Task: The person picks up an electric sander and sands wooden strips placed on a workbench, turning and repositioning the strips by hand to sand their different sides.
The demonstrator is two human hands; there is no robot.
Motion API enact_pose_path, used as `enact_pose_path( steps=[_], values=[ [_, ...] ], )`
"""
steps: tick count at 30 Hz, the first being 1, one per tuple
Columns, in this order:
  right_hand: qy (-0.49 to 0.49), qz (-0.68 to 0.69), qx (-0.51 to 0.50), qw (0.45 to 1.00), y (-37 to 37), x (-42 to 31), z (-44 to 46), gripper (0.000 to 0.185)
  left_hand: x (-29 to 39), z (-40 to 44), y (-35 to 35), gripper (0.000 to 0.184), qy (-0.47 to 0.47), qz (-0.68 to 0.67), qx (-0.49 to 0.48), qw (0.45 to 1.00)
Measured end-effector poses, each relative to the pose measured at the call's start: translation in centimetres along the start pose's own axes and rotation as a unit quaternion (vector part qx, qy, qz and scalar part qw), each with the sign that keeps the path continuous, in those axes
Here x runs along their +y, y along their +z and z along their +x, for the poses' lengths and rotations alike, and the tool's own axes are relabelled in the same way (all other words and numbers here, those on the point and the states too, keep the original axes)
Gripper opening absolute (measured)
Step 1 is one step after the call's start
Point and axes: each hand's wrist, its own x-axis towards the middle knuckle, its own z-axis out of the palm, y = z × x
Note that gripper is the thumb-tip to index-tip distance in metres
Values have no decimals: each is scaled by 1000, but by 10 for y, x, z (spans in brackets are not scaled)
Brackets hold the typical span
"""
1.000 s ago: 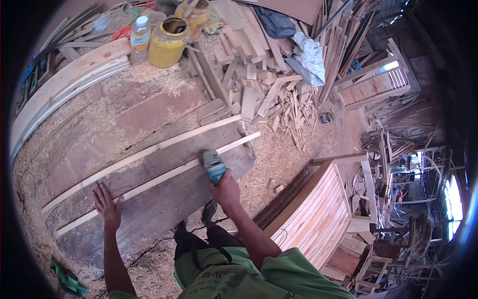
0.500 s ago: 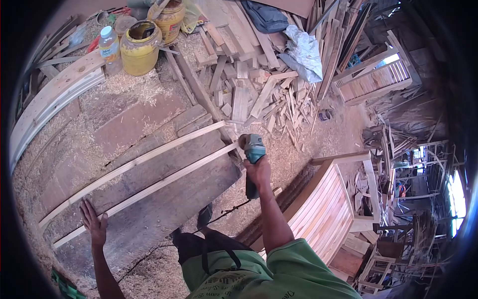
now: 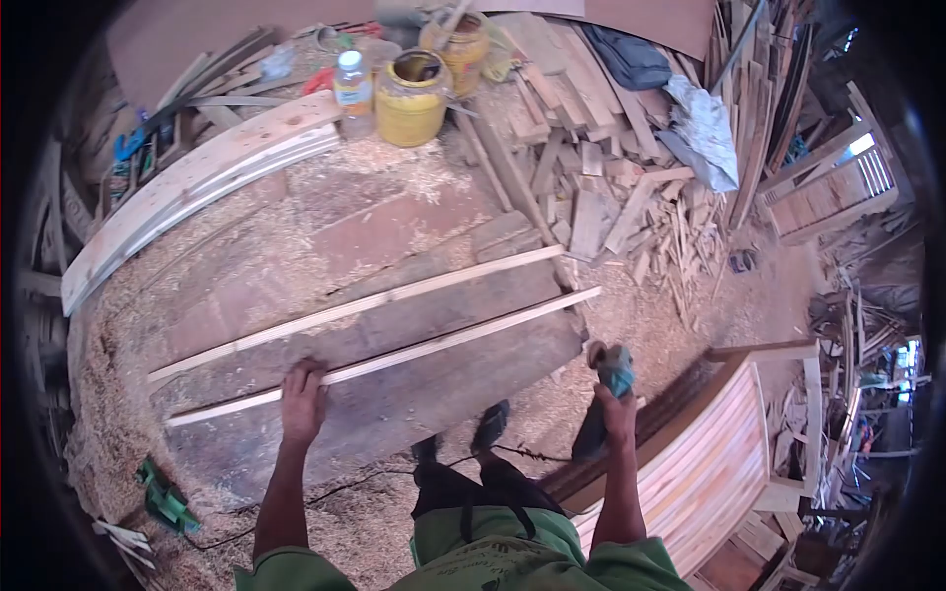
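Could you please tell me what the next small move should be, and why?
Probably turn the nearer strip with the left hand: its fingers curl over the strip, while the right hand holds the power tool apart from it.

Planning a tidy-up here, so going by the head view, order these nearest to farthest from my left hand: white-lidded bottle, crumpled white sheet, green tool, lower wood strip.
From your left hand:
1. Lower wood strip: right at your fingers.
2. Green tool: lower left.
3. White-lidded bottle: toward the top.
4. Crumpled white sheet: upper right.
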Motion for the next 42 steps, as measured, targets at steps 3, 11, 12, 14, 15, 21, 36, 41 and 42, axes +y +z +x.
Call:
enact_pose_path(
  steps=[3, 11, 12, 14, 15, 21, 36, 41, 42],
  values=[
    [36, 27, -21, 999, -3, -10, -43, 41, -16, 14, -17, 43, 5, 46, 5, 999],
    [41, 63, 41, 996, 11, 4, -110, 26, -128, 112, -66, 44, 52, 190, 133, 971],
    [33, 87, 46, 995, 13, 4, -118, 27, -126, 119, -70, 46, 28, 223, 163, 961],
    [56, 70, 58, 994, 16, 6, -128, 27, -115, 121, -70, 50, -44, 125, 164, 977],
    [65, 62, 63, 994, 18, 4, -132, 28, -113, 117, -57, 49, -24, 47, 111, 992],
    [66, -5, 51, 996, 37, -28, -153, 46, -68, 72, -27, 40, 3, -38, 34, 999],
    [-150, -239, -93, 955, 189, -91, -182, 58, 34, -16, 39, 47, -77, -91, 14, 993],
    [-205, -286, -137, 926, 233, -84, -204, 62, 13, -13, 61, 83, -168, -12, 47, 985],
    [-213, -287, -138, 924, 238, -86, -208, 61, 9, -13, 62, 94, -186, -6, -30, 982]
  ],
)
